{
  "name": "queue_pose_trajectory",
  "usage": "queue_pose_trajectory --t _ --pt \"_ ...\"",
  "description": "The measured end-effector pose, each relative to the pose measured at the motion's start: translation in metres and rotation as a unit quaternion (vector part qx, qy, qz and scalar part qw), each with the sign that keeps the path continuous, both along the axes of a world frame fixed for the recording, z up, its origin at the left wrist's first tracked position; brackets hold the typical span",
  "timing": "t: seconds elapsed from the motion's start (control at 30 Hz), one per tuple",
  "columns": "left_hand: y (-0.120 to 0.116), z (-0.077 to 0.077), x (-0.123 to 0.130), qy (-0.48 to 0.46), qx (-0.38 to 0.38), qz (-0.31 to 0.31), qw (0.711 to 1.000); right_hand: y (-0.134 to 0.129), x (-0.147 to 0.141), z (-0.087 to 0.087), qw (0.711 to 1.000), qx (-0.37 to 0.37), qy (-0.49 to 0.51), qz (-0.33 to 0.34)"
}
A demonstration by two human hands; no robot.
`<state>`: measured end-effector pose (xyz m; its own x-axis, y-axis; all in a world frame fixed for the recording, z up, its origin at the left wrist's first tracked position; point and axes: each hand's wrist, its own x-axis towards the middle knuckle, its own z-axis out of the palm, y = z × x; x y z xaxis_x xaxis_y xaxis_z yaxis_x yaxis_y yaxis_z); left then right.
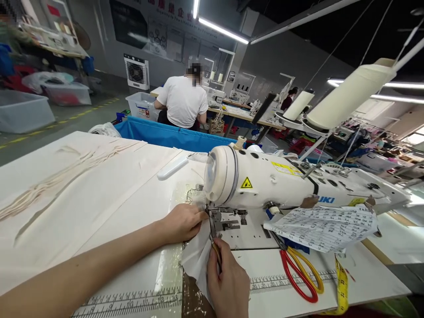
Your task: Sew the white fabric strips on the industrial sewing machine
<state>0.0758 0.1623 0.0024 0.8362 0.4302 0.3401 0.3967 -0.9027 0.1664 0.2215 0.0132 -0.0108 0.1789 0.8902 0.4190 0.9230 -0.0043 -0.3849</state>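
My left hand (182, 223) is closed at the needle area of a white sewing machine (251, 176), its fingertips pinching the edge of a piece of white cloth (197, 260). The cloth hangs down over the table's front between my hands. Lower and to the right, my right hand (228, 278) grips a slim, two-armed metal tool (212, 236), like tweezers or thread snips. Its tip points up at the needle area, close to my left fingertips. My fingers partly hide the tool and the cloth's edge.
Red- and yellow-handled scissors (300, 274) and a yellow tape measure (342, 287) lie right. A written sheet (326, 227) leans against the machine. Cream cloth strips (62, 176) spread left, near a white-handled item (172, 168). Beyond a blue bin (159, 134) sits a person (182, 101).
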Motion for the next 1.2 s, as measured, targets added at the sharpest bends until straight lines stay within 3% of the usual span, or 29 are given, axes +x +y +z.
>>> queue_pose_trajectory --t 0.13,0.43,0.6,0.87,1.2 --pt "-0.005 0.002 0.007 0.067 -0.022 0.052 0.996 0.002 -0.003 0.008 0.999 0.042 -0.026 0.017" --pt "-0.002 -0.002 0.001 0.009 -0.003 0.065 0.998 -0.001 -0.007 0.014 0.996 0.085 -0.025 0.024" --pt "0.001 0.001 0.001 -0.071 -0.107 0.095 0.987 -0.002 -0.006 0.012 0.997 0.080 0.014 0.019" --pt "-0.001 0.006 0.003 -0.139 -0.295 0.172 0.929 0.001 -0.005 0.011 0.999 0.040 0.021 0.005" --pt "-0.001 0.005 0.004 -0.172 -0.347 0.169 0.906 0.002 -0.006 0.007 0.999 0.050 0.015 -0.007"
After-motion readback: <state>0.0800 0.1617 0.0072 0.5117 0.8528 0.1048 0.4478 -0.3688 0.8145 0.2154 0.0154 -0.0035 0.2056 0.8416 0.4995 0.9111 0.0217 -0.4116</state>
